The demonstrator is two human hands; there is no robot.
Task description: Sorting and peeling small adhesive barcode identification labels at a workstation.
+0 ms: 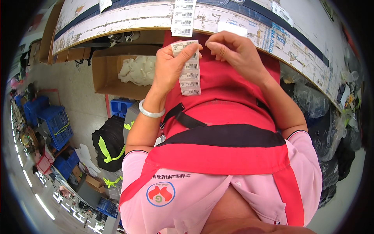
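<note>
Left hand (170,64) is pinching the label strip (189,78) before the apron (222,84); right hand (239,54) is hovering alongside, curled, any hold unclear. Light thumb pressure should be keeping labels uncreased.

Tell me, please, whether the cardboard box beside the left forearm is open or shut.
Open: crumpled white material shows inside the cardboard box.

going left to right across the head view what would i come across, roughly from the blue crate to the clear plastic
blue crate → black bundle with a lime-green tie → pale bangle → strip of labels in the left hand → right hand → clear plastic
</note>
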